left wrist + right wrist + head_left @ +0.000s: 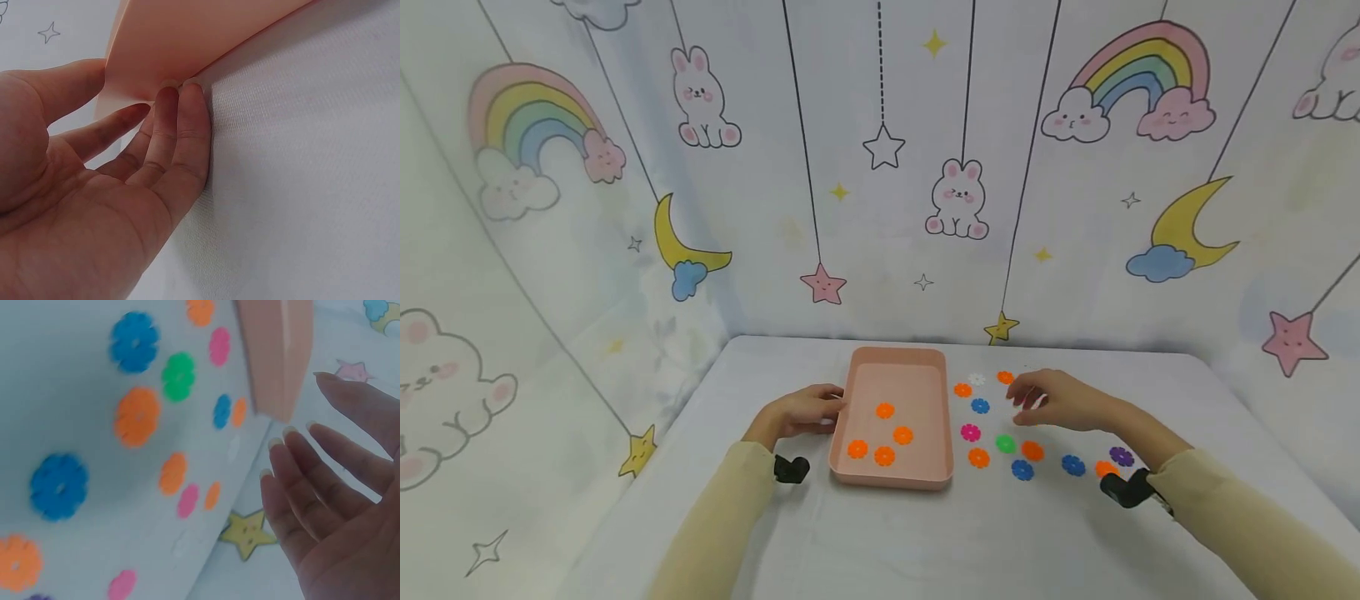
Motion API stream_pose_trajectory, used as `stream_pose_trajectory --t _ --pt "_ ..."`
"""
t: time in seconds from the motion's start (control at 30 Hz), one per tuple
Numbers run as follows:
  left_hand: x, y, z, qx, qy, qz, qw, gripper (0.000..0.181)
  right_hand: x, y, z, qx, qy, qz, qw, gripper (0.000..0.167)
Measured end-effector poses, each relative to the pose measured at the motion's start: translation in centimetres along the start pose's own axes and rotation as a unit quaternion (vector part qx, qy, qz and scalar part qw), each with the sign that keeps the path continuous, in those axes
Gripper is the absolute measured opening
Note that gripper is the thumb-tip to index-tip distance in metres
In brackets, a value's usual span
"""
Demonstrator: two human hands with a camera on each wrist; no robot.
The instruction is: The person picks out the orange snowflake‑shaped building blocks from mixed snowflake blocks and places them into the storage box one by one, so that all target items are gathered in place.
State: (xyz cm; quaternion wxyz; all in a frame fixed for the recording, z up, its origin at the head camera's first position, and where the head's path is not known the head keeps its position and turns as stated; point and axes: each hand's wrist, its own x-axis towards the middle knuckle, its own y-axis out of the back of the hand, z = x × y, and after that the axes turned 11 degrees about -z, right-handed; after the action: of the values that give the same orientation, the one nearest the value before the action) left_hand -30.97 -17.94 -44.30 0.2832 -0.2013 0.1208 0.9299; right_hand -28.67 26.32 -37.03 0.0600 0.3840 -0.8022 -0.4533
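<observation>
My left hand [808, 408] holds the left wall of a shallow pink tray [891, 356]. In the left wrist view the thumb's tip is hidden behind the wall of the tray [169, 40], while the other fingertips touch low on its outside. Several orange snowflake-shaped plastic discs [902, 435] lie inside the tray. Over the table to the right hovers my right hand [1060, 400], its fingers loosely bent and nothing in them. Near it are a green disc [1006, 444], an orange disc [1032, 451] and a blue disc [981, 406].
More discs are scattered right of the tray, among them a pink disc [971, 432], a white disc [977, 379] and a purple disc [1122, 456]. A white cloth covers the table [880, 542]. A patterned curtain [880, 217] hangs behind and beside it.
</observation>
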Motion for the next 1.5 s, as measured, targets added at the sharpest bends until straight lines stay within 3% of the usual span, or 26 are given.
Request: stream_pose_trajectory --t 0.4,0.63,0.83,1.23,1.5 --pt "0.3 -0.4 0.3 0.006 -0.007 -0.014 0.9999 0.047 -7.1 -1.2 6.5 0.007 -0.035 0.006 0.9993 0.033" --pt "0.4 -0.4 0.3 0.005 -0.007 -0.015 0.9999 0.047 -9.8 -2.4 10.5 0.027 -0.041 0.003 0.9988 0.026" --pt "0.1 -0.4 0.5 0.008 -0.003 -0.01 0.9999 0.048 -10.5 -3.0 11.9 0.05 -0.041 -0.003 0.9979 0.022" --pt "0.1 -0.2 0.4 0.005 -0.001 -0.005 1.0 0.046 -10.2 -3.2 11.8 0.097 -0.038 -0.014 0.9944 0.02" --pt "0.0 -0.1 0.2 0.002 -0.01 -0.017 0.9998 0.045 -10.2 -3.0 12.0 0.082 -0.03 -0.006 0.9962 0.011"
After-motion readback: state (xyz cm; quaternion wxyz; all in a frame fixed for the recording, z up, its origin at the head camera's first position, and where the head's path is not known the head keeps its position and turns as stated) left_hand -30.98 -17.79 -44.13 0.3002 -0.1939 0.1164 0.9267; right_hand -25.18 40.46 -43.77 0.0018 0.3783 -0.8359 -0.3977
